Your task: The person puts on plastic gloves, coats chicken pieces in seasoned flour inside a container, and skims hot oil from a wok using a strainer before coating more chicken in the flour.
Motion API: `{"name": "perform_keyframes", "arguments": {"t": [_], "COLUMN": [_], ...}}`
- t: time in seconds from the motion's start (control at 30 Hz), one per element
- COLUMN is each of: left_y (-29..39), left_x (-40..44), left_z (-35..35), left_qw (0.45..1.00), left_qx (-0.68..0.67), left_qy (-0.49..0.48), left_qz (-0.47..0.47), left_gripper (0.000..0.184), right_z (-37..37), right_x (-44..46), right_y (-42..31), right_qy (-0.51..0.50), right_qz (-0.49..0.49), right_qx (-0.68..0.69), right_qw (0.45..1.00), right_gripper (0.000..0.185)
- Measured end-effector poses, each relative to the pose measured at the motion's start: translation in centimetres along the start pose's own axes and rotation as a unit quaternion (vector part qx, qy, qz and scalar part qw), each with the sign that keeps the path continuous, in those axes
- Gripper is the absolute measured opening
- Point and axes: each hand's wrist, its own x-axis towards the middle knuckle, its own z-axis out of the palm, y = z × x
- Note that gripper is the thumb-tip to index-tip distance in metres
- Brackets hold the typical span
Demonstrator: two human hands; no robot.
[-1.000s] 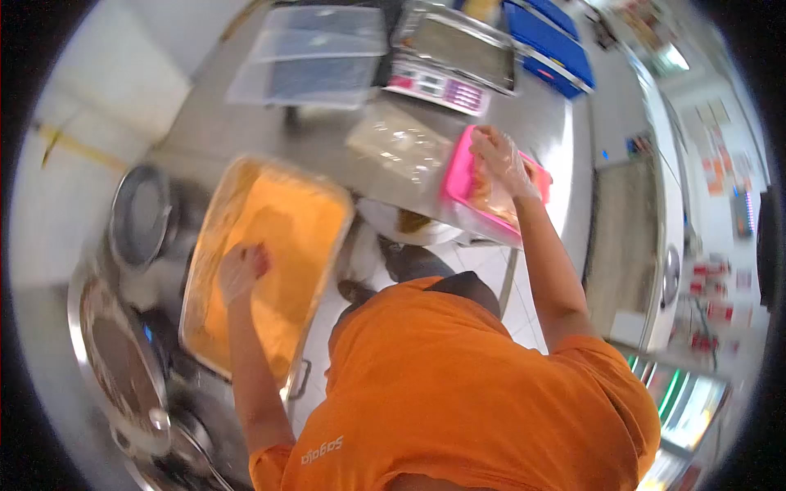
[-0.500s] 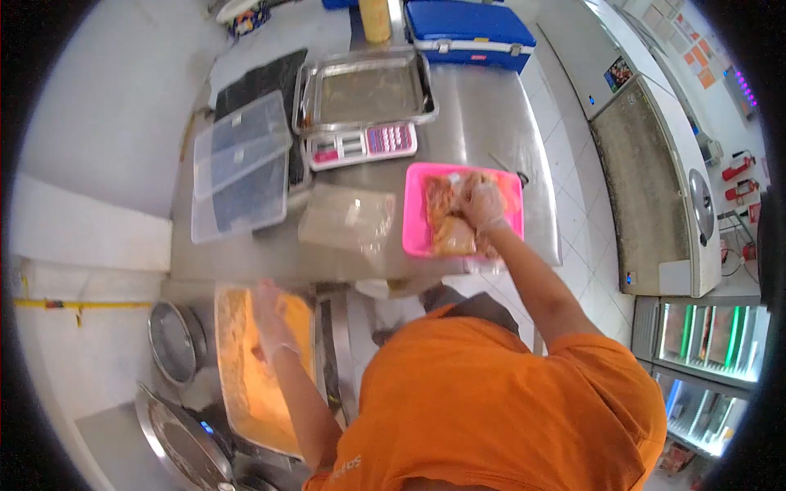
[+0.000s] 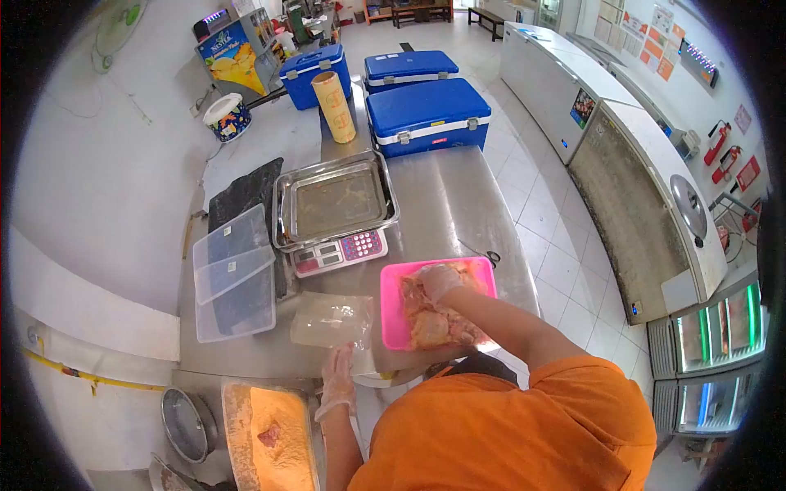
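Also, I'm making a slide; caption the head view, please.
Gloved right hand on raw meat in a rectangular pink plastic tray.

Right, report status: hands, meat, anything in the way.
Right hand on raw meat in pink tray, grip unclear. Left hand open by clear plastic. One piece in orange powder. Scissors beyond tray, seemingly not in the way.

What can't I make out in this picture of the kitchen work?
In the head view:
- Right fingertips: hidden by the right hand itself, down in the meat.
- Near end of the orange powder's tray: cut off by the bottom edge.
- Inside the large blue cooler: hidden by its closed lid.
- Wall papers' writing: too small.
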Motion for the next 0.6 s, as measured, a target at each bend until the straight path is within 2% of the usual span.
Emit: {"name": "perform_keyframes", "arguments": {"t": [0.07, 0.13, 0.23, 0.27, 0.3, 0.33, 0.37, 0.43, 0.47, 0.5, 0.53, 0.57, 0.6], "left_y": [0.1, -2.3, -6.2, -7.2, -4.8, -1.8, -1.9, -2.8, -1.6, -0.8, -1.0, -1.3, -2.0], "left_x": [-0.9, -1.3, -1.1, -2.0, -3.4, -4.0, -4.7, -3.9, -4.2, -4.4, -4.6, -4.8, -5.1], "left_z": [0.2, -0.9, -1.3, -1.7, -1.6, -1.2, -1.2, -1.0, -1.6, -2.1, -2.0, -1.9, -3.4], "left_qw": [0.994, 0.992, 0.982, 0.975, 0.973, 0.969, 0.974, 0.977, 0.958, 0.932, 0.965, 0.940, 0.920], "left_qx": [-0.095, -0.112, -0.183, -0.213, -0.208, -0.207, -0.205, -0.197, -0.276, -0.352, -0.174, 0.021, 0.017], "left_qy": [0.026, 0.017, 0.016, 0.022, 0.008, 0.001, -0.043, -0.020, 0.013, 0.044, 0.197, 0.334, 0.386], "left_qz": [-0.049, -0.046, -0.053, -0.064, -0.099, -0.134, -0.084, -0.081, -0.079, -0.070, 0.003, 0.067, 0.065], "left_gripper": [0.049, 0.053, 0.053, 0.053, 0.054, 0.056, 0.066, 0.070, 0.069, 0.068, 0.060, 0.053, 0.047], "right_z": [-1.3, -2.0, -10.8, -9.5, -7.1, -5.1, -5.1, -7.3, -6.5, -5.1, -3.3, -2.2, -3.8], "right_x": [-0.3, -0.2, -5.9, -5.2, -4.5, -4.3, -5.4, -7.9, -8.3, -8.4, -8.5, -9.0, -10.5], "right_y": [1.5, 2.9, 1.8, 1.0, -0.2, -2.2, -5.7, -14.5, -18.4, -22.0, -25.2, -28.2, -30.7], "right_qy": [-0.028, -0.064, -0.094, -0.148, -0.202, -0.252, -0.232, -0.187, -0.181, -0.181, -0.176, -0.167, -0.027], "right_qz": [-0.037, -0.076, -0.134, -0.132, -0.114, -0.084, -0.099, -0.139, -0.170, -0.161, -0.152, -0.145, -0.211], "right_qx": [0.036, 0.067, 0.348, 0.531, 0.689, 0.812, 0.811, 0.805, 0.799, 0.784, 0.768, 0.752, 0.610], "right_qw": [0.998, 0.993, 0.923, 0.824, 0.686, 0.520, 0.529, 0.546, 0.547, 0.572, 0.597, 0.621, 0.763], "right_gripper": [0.032, 0.031, 0.039, 0.041, 0.044, 0.047, 0.047, 0.049, 0.040, 0.037, 0.035, 0.033, 0.030]}}
